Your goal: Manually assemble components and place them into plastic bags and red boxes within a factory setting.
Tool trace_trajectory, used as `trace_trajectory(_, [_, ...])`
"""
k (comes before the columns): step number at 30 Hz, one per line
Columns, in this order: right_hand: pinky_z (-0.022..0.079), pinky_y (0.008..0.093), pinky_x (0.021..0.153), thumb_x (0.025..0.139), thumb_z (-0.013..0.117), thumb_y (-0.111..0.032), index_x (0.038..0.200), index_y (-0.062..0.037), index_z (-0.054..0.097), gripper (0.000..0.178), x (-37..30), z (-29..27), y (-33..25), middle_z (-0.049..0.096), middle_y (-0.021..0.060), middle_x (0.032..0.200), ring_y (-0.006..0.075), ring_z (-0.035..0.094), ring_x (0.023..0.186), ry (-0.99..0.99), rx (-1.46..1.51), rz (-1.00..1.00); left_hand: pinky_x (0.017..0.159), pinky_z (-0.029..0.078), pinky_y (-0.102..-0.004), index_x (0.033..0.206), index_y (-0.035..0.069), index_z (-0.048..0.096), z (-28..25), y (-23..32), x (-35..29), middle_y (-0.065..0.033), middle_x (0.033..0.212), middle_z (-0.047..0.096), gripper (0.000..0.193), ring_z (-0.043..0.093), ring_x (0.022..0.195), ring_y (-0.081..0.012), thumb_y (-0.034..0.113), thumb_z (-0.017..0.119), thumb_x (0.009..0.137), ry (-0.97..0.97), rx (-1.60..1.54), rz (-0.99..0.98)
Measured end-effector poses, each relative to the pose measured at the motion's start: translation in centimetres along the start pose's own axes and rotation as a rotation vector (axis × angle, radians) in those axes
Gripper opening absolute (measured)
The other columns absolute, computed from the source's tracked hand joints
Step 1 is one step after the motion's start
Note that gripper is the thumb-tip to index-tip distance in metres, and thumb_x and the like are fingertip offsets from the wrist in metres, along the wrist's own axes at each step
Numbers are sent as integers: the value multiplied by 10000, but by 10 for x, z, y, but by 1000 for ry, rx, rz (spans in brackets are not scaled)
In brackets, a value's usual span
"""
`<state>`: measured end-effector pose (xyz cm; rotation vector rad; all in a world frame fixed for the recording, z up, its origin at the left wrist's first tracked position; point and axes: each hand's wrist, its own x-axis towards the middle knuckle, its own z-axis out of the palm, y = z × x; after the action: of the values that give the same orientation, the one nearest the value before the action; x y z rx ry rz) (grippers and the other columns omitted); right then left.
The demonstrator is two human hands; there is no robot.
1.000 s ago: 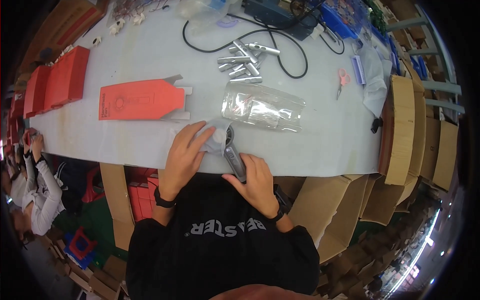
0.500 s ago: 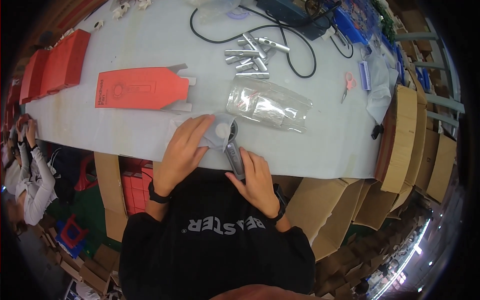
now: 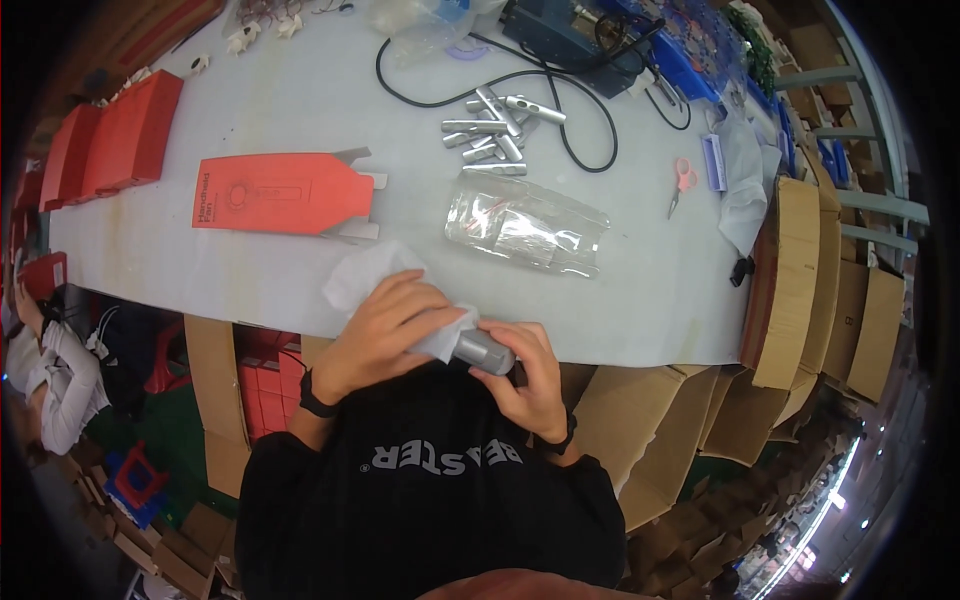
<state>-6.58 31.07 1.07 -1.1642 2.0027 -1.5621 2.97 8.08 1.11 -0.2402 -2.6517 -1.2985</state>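
Close to the table's near edge I hold a grey handheld fan (image 3: 484,352), its handle end pointing to the right. My right hand (image 3: 525,378) grips that handle between thumb and fingers. My left hand (image 3: 385,330) is closed round a soft white cloth or thin bag (image 3: 365,275), which covers the fan's other end. The fan's head is hidden under the white material and my fingers. Beyond my hands lie a flat red printed box (image 3: 285,193) with its end flaps open and a clear plastic tray (image 3: 525,225).
Several silver tubular parts (image 3: 500,130) lie in a pile beside a black cable (image 3: 590,110). Pink-handled scissors (image 3: 682,180) rest at the right. Red boxes (image 3: 135,130) stand at the far left, cardboard cartons (image 3: 640,430) along the right. Another person (image 3: 62,385) sits at the left.
The fan has come nearer to me and turned, its handle now pointing right. The white material now covers its head and part of the handle. My left hand has moved down over it.
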Motion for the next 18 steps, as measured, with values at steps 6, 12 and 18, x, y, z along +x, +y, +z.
trace_trajectory(6, [520, 378, 917, 757, 824, 29, 1320, 27, 545, 628, 21, 10, -26, 649, 193, 1200, 321, 623, 1063, 130, -117, -193, 997, 524, -442, 1247, -5, 649, 9, 24, 6, -192, 1176, 672, 582, 668, 1094, -360, 40, 843, 700, 175, -352, 7])
trace_trajectory(12, [534, 349, 818, 713, 869, -18, 1306, 9, 584, 659, 17, 7, -5, 635, 158, 1114, 313, 632, 1012, 177, -107, -215, 954, 548, -449, 1203, 8, 651, 30, 23, 1, -238, 1184, 673, 458, 676, 1102, -382, 128, 842, 804, 444, -600, -90])
trace_trajectory(18, [519, 334, 783, 694, 862, -12, 1300, -17, 609, 657, 13, 1, 1, 601, 145, 1172, 295, 622, 1001, 179, -86, -392, 965, 543, -463, 1142, 24, 684, 20, 25, 9, -244, 1179, 674, 390, 669, 1123, -385, 124, 840, 799, 383, -518, 28])
